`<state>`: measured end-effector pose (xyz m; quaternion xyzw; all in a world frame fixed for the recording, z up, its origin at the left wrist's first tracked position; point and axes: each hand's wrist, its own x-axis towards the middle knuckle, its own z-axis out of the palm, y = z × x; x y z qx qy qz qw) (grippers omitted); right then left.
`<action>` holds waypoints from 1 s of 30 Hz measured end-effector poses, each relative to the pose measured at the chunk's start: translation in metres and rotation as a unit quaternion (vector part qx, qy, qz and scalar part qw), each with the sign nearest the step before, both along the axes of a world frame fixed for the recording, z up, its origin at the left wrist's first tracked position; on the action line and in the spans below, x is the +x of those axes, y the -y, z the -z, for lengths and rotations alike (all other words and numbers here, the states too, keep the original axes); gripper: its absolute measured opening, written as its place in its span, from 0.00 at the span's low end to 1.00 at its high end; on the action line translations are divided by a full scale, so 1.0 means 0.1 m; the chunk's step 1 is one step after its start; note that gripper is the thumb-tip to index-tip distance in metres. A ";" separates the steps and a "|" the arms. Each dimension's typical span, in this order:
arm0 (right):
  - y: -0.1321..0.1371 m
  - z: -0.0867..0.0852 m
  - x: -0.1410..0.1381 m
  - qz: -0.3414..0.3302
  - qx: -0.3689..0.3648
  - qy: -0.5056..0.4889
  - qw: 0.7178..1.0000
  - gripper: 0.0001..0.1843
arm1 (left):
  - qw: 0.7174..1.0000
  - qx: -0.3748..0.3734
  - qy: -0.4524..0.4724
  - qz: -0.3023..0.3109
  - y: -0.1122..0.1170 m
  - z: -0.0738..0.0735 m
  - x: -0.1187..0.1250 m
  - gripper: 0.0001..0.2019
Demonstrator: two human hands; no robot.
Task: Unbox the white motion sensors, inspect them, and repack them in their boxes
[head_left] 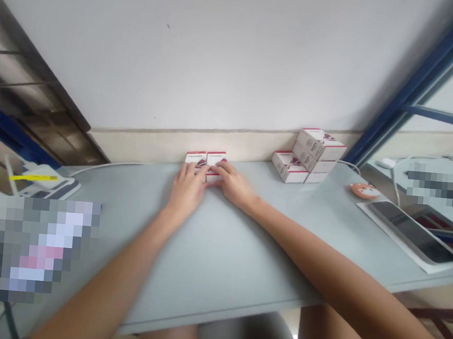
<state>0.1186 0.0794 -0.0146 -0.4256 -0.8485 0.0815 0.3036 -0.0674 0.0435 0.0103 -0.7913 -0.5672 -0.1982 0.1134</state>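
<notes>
Two small white cardboard boxes with red edges and dark red print stand side by side against the wall at the back of the table. My left hand point(187, 186) is closed over the left box point(195, 158), its fingers covering the near part of the top. On the right box point(216, 158) my right hand point(236, 185) has its fingers over the top, with the thumb low at the near side. The fingertips of both hands meet close to the seam between the boxes, and hide much of their fronts.
Several matching boxes point(309, 158) are piled against the wall to the right. Beyond them lie an orange animal-faced object point(365, 190) and a dark phone-like slab point(412, 231) on white. A white device with a yellow strip point(33, 178) and blurred-out items occupy the left of the grey table point(202, 272).
</notes>
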 end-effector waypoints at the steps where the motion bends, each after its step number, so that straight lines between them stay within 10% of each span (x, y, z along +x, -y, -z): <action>1: 0.02 -0.04 0.03 -0.006 -0.006 0.003 1.000 0.26 | 1.000 0.009 0.007 0.000 -0.01 0.01 -0.01 0.22; 6: 0.15 -0.22 0.62 0.000 0.054 0.082 0.995 0.26 | 0.998 0.057 0.021 -0.009 0.01 0.05 0.02 0.22; 14: 0.12 -0.14 1.40 0.350 0.055 0.163 0.921 0.24 | 0.978 0.125 0.016 0.166 0.22 0.11 0.36 0.17; 21: 0.15 -0.29 1.32 0.322 0.028 0.116 0.939 0.16 | 0.950 0.061 0.089 0.292 0.41 0.15 0.49 0.15; 30: 0.15 -0.32 1.34 0.260 -0.066 -0.016 0.963 0.33 | 0.948 -0.005 0.188 0.257 0.37 0.18 0.44 0.15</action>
